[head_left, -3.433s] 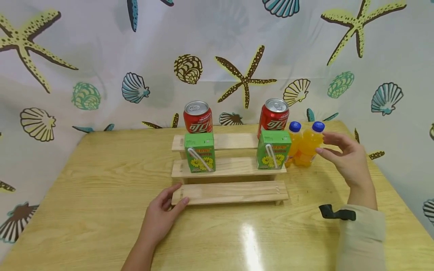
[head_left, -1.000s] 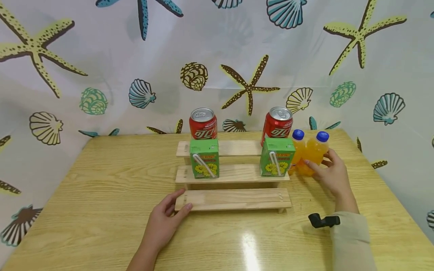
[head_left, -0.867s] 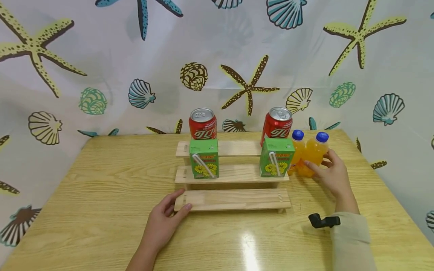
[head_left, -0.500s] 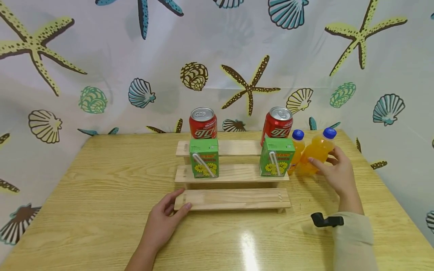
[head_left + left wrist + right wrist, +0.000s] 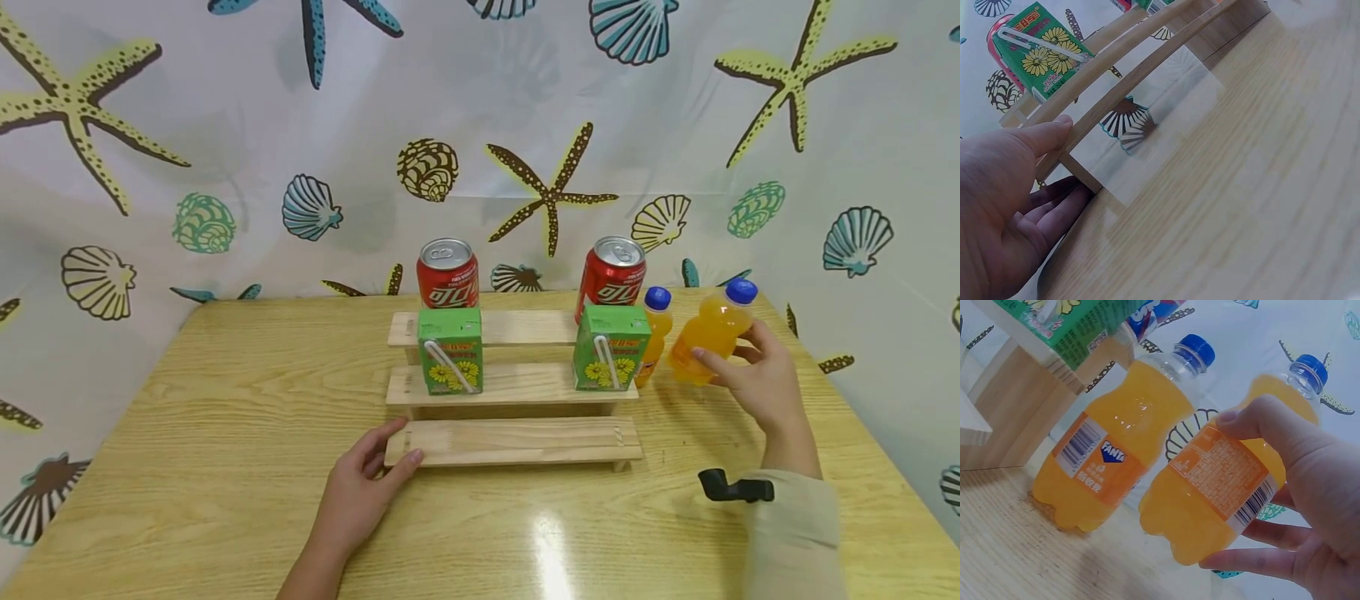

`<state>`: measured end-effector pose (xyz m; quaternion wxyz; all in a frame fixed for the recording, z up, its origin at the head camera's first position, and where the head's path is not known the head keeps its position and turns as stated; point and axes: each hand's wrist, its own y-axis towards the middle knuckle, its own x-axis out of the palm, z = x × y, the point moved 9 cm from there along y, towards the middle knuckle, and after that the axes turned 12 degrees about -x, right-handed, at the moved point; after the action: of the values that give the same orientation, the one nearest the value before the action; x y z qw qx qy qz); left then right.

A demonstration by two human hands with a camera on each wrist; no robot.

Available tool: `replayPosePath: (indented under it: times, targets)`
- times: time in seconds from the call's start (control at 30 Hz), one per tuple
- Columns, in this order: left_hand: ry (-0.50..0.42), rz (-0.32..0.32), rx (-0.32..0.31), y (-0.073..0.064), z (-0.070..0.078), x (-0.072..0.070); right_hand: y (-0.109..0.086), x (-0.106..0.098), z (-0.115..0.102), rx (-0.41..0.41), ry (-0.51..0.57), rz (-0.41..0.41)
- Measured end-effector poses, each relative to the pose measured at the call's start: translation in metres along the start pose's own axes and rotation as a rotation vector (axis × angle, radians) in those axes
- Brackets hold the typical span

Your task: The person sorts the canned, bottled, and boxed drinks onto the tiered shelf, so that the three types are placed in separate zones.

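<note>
In the head view my right hand (image 5: 765,383) grips a blue-capped bottle of orange soda (image 5: 708,337), tilted with its cap to the right. The right wrist view shows thumb and fingers around this held bottle (image 5: 1216,481), its base close over the table. A second orange soda bottle (image 5: 1129,425), with a Fanta label, stands just left of it, beside the rack. My left hand (image 5: 358,487) holds the left end of the three-step wooden rack (image 5: 517,442) at its lowest step. The left wrist view has the thumb on the step's edge and the fingers by its leg.
Two red cola cans (image 5: 448,275) stand on the rack's top step, one at each end. In front of them, on the middle step, are two green drink cartons (image 5: 452,352) with straws. A patterned cloth (image 5: 360,125) hangs behind the wooden table (image 5: 247,400).
My right hand came in from the right, took hold of the right-hand soda bottle, then shifted it right and tilted it away from the other bottle. The left hand stays on the rack.
</note>
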<state>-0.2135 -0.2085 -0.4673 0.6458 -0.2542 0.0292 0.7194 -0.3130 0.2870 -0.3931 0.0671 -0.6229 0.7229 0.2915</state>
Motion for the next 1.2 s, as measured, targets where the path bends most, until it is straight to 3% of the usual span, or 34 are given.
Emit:
replayPosePath:
  times: [0.57, 1.2]
  targets:
    - [-0.025, -0.007, -0.011, 0.001, -0.002, 0.001, -0.004, -0.003, -0.02, -0.088, -0.03, -0.124]
    - [-0.032, -0.001, -0.004, 0.0, 0.0, 0.001, -0.01, -0.005, -0.043, -0.227, 0.047, -0.217]
